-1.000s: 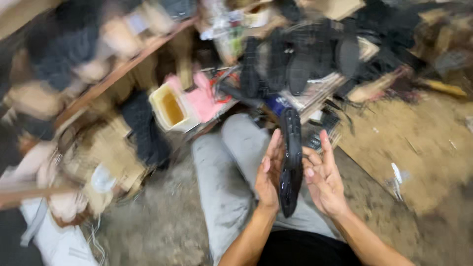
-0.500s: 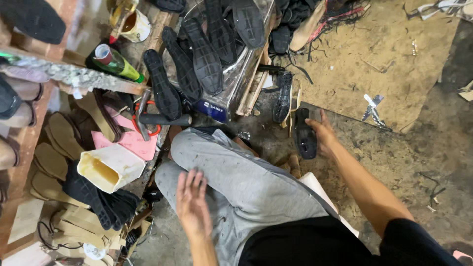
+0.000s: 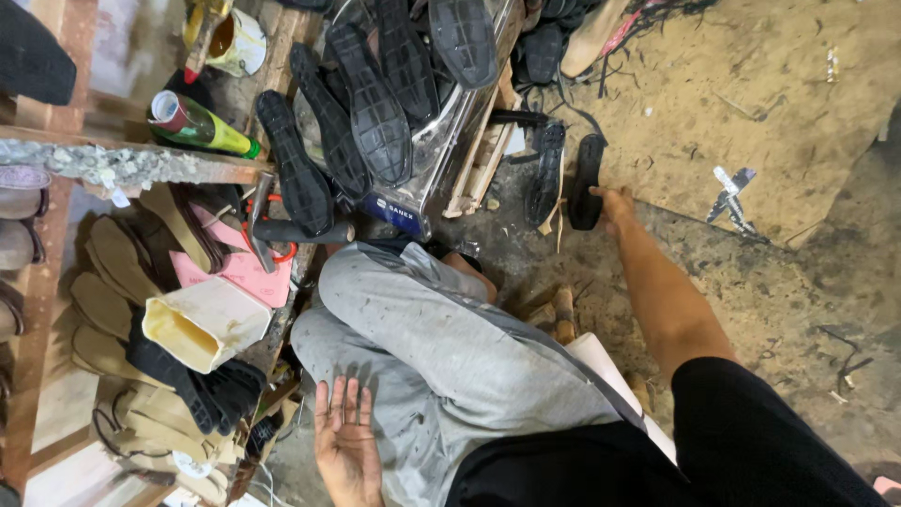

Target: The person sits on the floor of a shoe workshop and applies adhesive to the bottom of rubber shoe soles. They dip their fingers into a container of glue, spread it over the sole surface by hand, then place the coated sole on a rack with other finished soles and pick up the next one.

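At the far left, wooden shelving holds tan insoles stacked on edge, and a green bottle lies on its side on the plank above them. Just right of the insoles sits a cream-coloured plastic container, tipped over with its mouth facing down-left, resting on a dark heap of soles; pink paper shows behind it. A hammer lies near the paper, its handle pointing right. Above, black ridged shoe soles lean in a row against a shiny metal stand.

The person sits low with grey trousers bent at the knee. The left hand hovers beside the left thigh, palm up and fingers spread, holding nothing (it touches no object that can be seen).

Farther right, the right arm stretches forward across the dirt floor. The right hand reaches a black shoe sole standing on edge on the ground; the fingertips rest against its lower end, though whether they grip it or only touch it cannot be told. A second black sole stands just left of it, close but apart. A small metal scrap lies well to the right on the floor.
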`<action>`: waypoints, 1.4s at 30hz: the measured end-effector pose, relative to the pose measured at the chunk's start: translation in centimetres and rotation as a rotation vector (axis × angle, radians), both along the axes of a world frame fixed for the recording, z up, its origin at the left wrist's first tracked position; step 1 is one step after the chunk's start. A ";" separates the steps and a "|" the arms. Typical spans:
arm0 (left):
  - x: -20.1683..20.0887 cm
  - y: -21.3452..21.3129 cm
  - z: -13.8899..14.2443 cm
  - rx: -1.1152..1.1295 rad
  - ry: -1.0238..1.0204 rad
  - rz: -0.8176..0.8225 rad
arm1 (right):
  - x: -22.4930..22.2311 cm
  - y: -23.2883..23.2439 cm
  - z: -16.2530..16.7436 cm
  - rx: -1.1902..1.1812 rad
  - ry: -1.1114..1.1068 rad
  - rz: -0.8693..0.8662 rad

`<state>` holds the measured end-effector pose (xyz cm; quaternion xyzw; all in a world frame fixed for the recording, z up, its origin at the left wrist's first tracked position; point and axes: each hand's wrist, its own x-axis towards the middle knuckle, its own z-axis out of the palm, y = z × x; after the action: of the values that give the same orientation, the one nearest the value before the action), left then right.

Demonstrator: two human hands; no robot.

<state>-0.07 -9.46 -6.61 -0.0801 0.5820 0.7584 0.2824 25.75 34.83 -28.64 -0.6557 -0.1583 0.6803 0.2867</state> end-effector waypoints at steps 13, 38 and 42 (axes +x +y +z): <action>-1.2 -1.8 0.4 0.001 0.086 0.080 | -0.6 -5.4 -1.2 0.029 -0.077 -0.004; -19.1 -5.4 1.7 -1.138 0.995 0.308 | -17.1 -17.1 20.0 1.105 0.004 1.159; -17.5 -5.4 5.8 -0.865 1.118 0.489 | -22.2 -20.5 24.9 1.296 0.159 1.259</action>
<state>-17.61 -14.90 -0.78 0.0864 0.8506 0.4306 -0.2890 3.52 14.32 -3.72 -0.1090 -0.8190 0.5322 0.1846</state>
